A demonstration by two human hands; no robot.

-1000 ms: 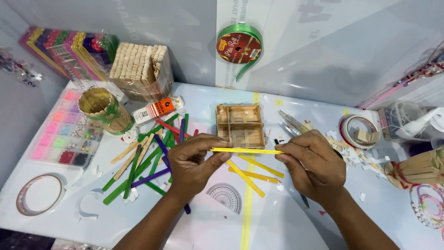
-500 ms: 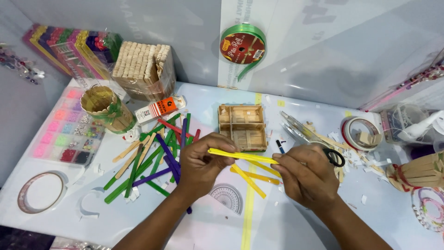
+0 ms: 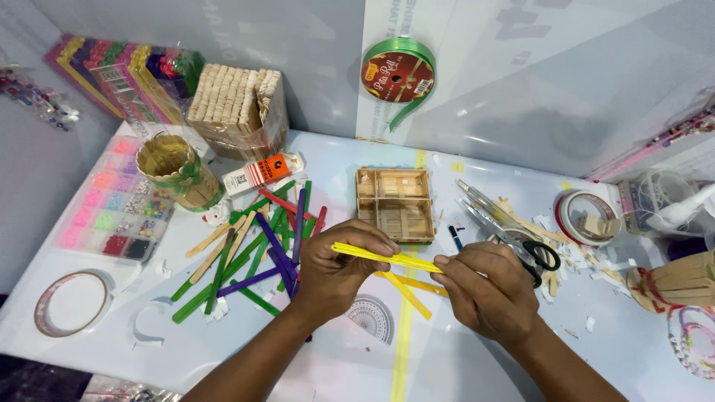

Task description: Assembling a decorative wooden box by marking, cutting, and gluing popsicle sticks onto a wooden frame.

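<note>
**Mia:** What are the two hands doing?

**Sam:** The left hand point(image 3: 337, 269) pinches one end of a thin yellow stick point(image 3: 383, 258). The right hand point(image 3: 488, 292) pinches the other end. The stick hangs in the air between them, just over the tabletop point(image 3: 313, 365).

**Mia:** Is it one stick or two?

**Sam:** It looks like two yellow ones pressed flat together, but I cannot tell for sure.

**Mia:** How do you hold it well?

**Sam:** I think you keep the fingertips near the ends, keep the edges lined up, and squeeze softly so the thin wood does not bend or snap.

**Mia:** What is under the hands?

**Sam:** Two more yellow sticks point(image 3: 406, 292) lie crossed on the tabletop, next to one half-round ruler point(image 3: 372, 316).

**Mia:** And a bit farther?

**Sam:** On the left there is a loose pile of coloured sticks point(image 3: 253, 246), green, purple, red and plain wood. They overlap, so I cannot count them. Behind the hands sits one small wooden box point(image 3: 395, 203) made of sticks. It has four spaces. On the right lies one pair of scissors point(image 3: 514, 234) with black handles.

**Mia:** What about the edges?

**Sam:** One tape ring point(image 3: 71, 301) at the left. One more tape ring point(image 3: 588, 216) at the right. One bead tray point(image 3: 112, 212).

**Mia:** And at the very back?

**Sam:** One stick cup point(image 3: 175, 170), one bundle of plain sticks point(image 3: 238, 100), and one green ribbon roll point(image 3: 398, 74) on the wall.
</note>
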